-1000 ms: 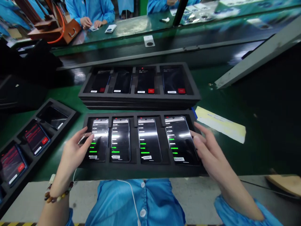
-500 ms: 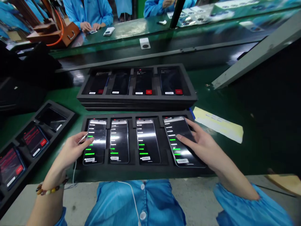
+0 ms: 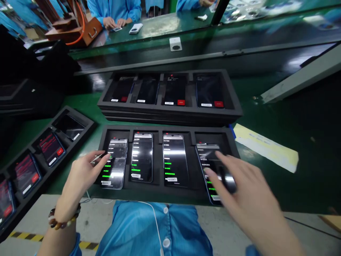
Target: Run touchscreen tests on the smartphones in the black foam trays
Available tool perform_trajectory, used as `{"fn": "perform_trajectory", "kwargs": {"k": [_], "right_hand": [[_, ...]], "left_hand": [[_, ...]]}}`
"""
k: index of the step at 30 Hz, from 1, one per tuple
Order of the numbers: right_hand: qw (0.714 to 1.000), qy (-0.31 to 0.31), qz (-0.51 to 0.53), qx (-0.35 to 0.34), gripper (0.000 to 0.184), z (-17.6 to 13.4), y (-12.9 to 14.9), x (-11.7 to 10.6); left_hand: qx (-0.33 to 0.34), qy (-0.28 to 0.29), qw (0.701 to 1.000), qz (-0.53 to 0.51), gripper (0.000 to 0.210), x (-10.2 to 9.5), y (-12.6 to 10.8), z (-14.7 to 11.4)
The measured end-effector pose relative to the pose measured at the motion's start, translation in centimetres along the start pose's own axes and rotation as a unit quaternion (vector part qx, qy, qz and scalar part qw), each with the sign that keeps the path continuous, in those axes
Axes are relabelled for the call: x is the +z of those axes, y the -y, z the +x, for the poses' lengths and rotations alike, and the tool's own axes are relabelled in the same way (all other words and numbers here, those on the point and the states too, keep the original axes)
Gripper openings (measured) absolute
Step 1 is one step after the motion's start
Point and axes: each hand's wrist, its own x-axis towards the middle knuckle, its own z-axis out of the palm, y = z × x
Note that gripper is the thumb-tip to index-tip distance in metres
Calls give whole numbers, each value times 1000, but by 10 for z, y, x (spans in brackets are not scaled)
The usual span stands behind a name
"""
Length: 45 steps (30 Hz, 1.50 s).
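My left hand (image 3: 84,174) is closed, pinching the end of a white cable (image 3: 96,158) between thumb and fingers. Its thumb lies at the left edge of the leftmost smartphone (image 3: 114,167), which sits slightly tilted in a black foam tray (image 3: 157,128). Two more lit smartphones (image 3: 142,156) lie in the middle slots, showing lists with white and green lines. Over the rightmost smartphone (image 3: 207,160), my right hand (image 3: 237,181) has thumb and forefinger apart above the screen, partly blurred. That phone sits askew, its lower end over the tray's near edge.
Behind stands a stack of black foam trays (image 3: 170,111) holding dark-screened phones. Another phone tray (image 3: 86,124) lies diagonally at left. A yellowish paper strip (image 3: 266,145) lies at right. Across the bench, a co-worker's hands (image 3: 114,23) handle a small item. A metal post (image 3: 301,76) slants at right.
The rightmost phone has shifted toward me, and my right hand has moved nearer, its fingers now above the screen. The leftmost phone is more tilted. The camera view has shifted.
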Motion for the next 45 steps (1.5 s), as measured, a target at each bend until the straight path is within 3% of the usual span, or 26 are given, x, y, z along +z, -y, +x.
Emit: {"fn": "perform_trajectory", "kwargs": {"k": [4, 7, 10, 14, 19, 22, 25, 28, 30, 34, 38, 41, 45], "right_hand": [[997, 8, -5, -82, 61, 10, 47, 45], [998, 9, 30, -57, 64, 13, 58, 66], [992, 29, 123, 16, 63, 15, 54, 60], [961, 75, 250, 95, 64, 25, 53, 47], [950, 96, 270, 122, 78, 38, 51, 48], [939, 117, 286, 154, 80, 29, 43, 42], [969, 104, 192, 119, 73, 10, 46, 31], [997, 35, 69, 30, 63, -2, 65, 26], [998, 17, 47, -36, 55, -2, 85, 35], [987, 77, 60, -125, 50, 9, 121, 77], [984, 90, 136, -78, 68, 16, 138, 104], [967, 105, 230, -13, 75, 18, 141, 100], [945, 120, 301, 34, 68, 30, 146, 94]], "left_hand": [[9, -24, 1000, -6, 76, -1, -10, -7], [13, -31, 999, -40, 74, 1, -5, -9], [16, -19, 996, -90, 74, 3, 6, -6], [17, 3, 985, -171, 74, 5, 16, 0], [11, 9, 981, -194, 77, 5, 18, 3], [6, 17, 977, -211, 78, 5, 22, 2], [7, 30, 972, -233, 78, 6, 26, 1], [21, 17, 969, -245, 74, 8, 29, 2], [31, -3, 963, -267, 70, 12, 30, 4], [27, -30, 945, -324, 63, 22, 31, 4], [19, -59, 927, -371, 57, 31, 34, 2], [9, -93, 916, -390, 53, 37, 37, 1], [1, -102, 914, -392, 52, 40, 41, 3]]}}
